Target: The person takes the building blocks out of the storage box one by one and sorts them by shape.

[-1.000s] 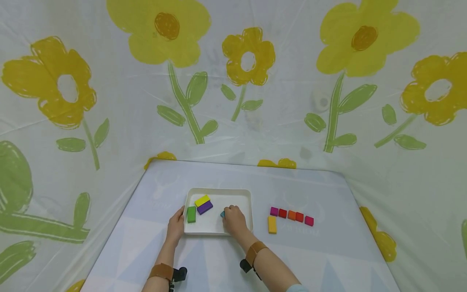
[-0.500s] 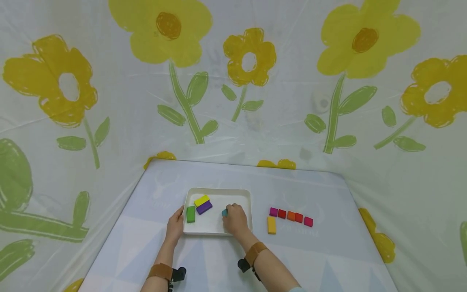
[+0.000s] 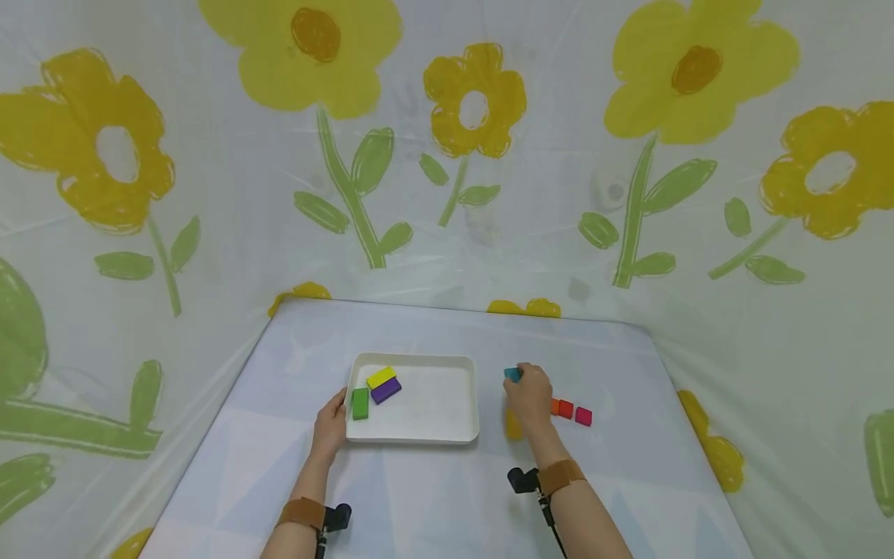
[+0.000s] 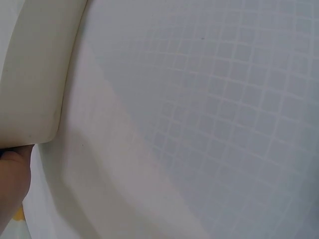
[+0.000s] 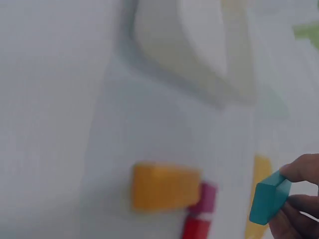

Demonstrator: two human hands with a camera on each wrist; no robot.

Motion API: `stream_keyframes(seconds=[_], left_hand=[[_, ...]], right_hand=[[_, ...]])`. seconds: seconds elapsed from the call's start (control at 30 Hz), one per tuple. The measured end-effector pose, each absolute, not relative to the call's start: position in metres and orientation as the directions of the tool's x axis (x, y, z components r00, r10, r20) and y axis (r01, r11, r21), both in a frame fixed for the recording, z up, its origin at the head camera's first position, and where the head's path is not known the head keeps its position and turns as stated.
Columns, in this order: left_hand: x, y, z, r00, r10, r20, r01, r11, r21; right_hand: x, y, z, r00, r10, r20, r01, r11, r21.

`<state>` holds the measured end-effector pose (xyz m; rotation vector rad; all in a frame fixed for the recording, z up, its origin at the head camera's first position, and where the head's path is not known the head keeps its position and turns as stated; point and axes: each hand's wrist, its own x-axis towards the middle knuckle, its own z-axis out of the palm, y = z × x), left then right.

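My right hand (image 3: 532, 392) pinches a teal block (image 5: 269, 199) between thumb and fingers, held up over the table to the right of the tray. At the white tray's (image 3: 412, 440) left side, my left hand (image 3: 330, 425) grips the edge; in the left wrist view its fingers are mostly hidden behind the tray corner. Inside the tray, a green block (image 3: 359, 404) stands at the left, with a yellow block (image 3: 381, 377) and a purple block (image 3: 386, 390) side by side near it. A yellow-orange block (image 3: 513, 425) lies on the table, partly covered by my right hand.
Right of my right hand sit small cubes: an orange one (image 3: 555, 406), a red one (image 3: 566, 408) and a crimson one (image 3: 583, 417). The right wrist view also shows a magenta cube (image 5: 207, 198) beside the yellow-orange block. A flower-printed cloth (image 3: 545, 186) hangs behind the table.
My right hand has lifted the teal block out of the tray and carried it right, above the row of cubes. My left hand stays at the tray's left edge.
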<state>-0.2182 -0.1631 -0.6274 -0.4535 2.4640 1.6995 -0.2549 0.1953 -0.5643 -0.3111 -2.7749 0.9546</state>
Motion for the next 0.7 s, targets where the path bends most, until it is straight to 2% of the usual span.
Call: stream_keyframes(seconds=[0.3,0.7], left_hand=[[-0.217,-0.163,-0.626,-0.947,-0.175,-0.271,-0.315,0.328,0.891],[-0.219,-0.163,-0.628,-0.945,-0.182,-0.271,-0.318,0.33,0.889]], right_hand=[[-0.228,0.239,-0.593,-0.932,0.362,0.0,0.293,0.754,-0.589],[-0.216,0.241,-0.609,-0.938,0.347,-0.003,0.277,0.745,-0.606]])
